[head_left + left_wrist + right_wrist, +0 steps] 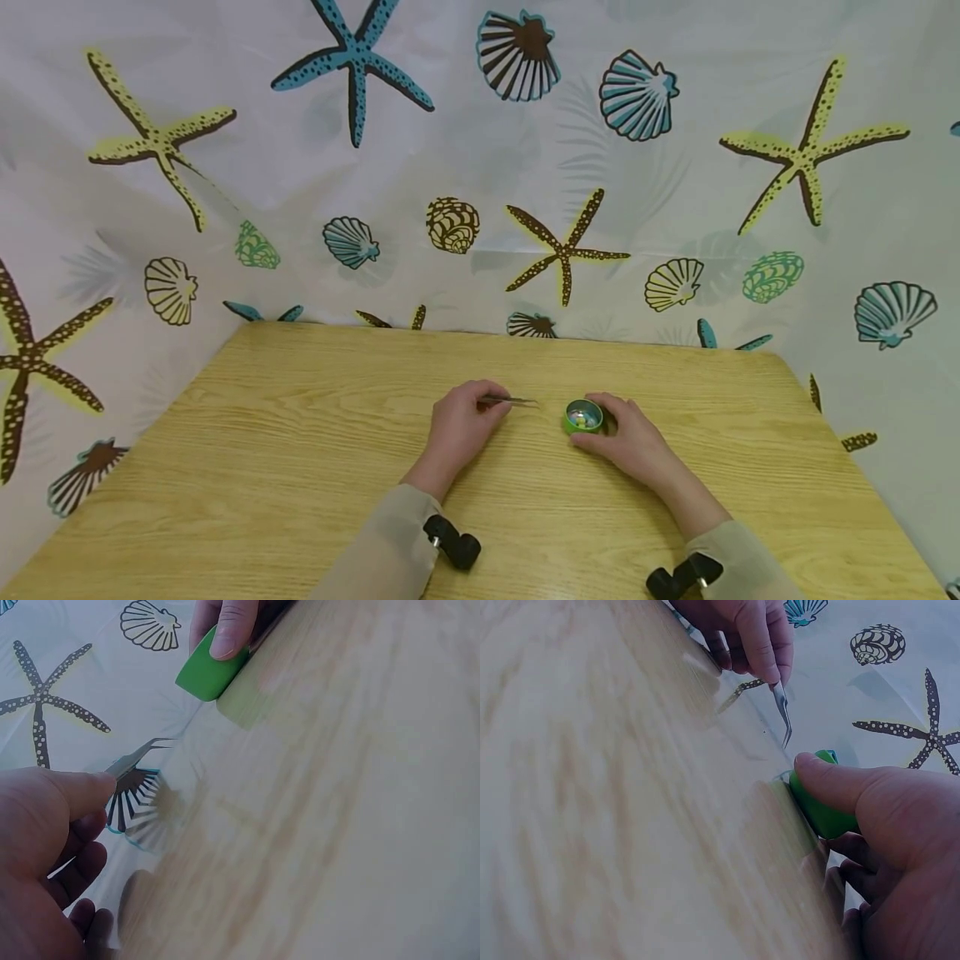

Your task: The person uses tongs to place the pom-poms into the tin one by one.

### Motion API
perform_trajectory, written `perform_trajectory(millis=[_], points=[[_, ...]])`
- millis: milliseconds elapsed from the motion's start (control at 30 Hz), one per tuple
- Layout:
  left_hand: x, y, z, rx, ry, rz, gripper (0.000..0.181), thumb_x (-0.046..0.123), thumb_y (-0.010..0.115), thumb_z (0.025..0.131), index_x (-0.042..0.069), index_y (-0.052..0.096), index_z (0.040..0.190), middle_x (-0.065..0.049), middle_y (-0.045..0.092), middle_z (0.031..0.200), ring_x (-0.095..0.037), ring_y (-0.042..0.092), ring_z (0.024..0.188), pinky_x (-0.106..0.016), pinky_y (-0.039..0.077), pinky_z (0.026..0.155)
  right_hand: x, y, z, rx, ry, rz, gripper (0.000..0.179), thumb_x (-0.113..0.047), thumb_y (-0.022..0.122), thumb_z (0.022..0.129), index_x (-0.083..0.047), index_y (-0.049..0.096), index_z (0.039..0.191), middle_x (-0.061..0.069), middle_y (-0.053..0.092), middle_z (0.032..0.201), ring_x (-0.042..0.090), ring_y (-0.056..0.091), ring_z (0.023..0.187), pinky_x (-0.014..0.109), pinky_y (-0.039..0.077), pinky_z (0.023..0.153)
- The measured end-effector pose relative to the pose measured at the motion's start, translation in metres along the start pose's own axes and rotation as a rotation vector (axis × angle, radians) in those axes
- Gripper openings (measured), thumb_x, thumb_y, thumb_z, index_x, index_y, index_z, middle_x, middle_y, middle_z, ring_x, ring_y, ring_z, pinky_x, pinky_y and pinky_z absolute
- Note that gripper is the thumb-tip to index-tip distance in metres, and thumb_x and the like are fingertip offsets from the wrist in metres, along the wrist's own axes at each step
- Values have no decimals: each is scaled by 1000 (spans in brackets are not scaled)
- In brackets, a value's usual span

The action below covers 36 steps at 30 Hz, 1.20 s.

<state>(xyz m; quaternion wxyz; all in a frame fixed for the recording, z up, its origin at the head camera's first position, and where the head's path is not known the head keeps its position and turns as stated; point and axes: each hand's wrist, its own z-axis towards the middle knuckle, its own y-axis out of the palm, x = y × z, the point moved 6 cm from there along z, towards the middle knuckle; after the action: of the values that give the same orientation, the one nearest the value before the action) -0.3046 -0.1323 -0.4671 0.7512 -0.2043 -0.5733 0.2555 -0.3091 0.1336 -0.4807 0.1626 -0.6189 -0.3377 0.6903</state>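
My left hand point(467, 421) pinches a pair of metal tweezers point(517, 401) between thumb and fingers. Their bent tips point right, toward a small round green tin point(582, 416). In the left wrist view the tweezers point(139, 756) show a thin gap between their tips, with nothing held there. My right hand point(626, 433) grips the tin by its side, thumb at the near edge and fingers round the far edge. Small colourful pieces lie inside the tin, too small to make out singly. The right wrist view shows the green wall of the tin point(825, 810) under my thumb.
Both hands are over a wood-grain table point(300, 467). A pale cloth point(420, 167) printed with starfish and shells hangs behind it and along both sides. A black camera mount point(452, 542) sits on each sleeve.
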Motion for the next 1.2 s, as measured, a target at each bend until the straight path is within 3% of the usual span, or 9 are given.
perform_trajectory(millis=[400,1200], points=[[3,3,0,-7,46,114,5,20,84,102,18,85,107,2,76,100,-22,68,94,-55,49,100,0,-2,-2,-2,8,3,75,-41,86,99,-11,55,161,22,53,163,58,16,162,75,24,125],[3,4,-2,-3,72,270,6,20,88,98,20,86,104,1,74,102,-27,67,99,-59,49,98,0,-3,-2,-12,10,6,75,-41,86,99,-12,55,161,23,52,164,58,14,162,76,22,125]])
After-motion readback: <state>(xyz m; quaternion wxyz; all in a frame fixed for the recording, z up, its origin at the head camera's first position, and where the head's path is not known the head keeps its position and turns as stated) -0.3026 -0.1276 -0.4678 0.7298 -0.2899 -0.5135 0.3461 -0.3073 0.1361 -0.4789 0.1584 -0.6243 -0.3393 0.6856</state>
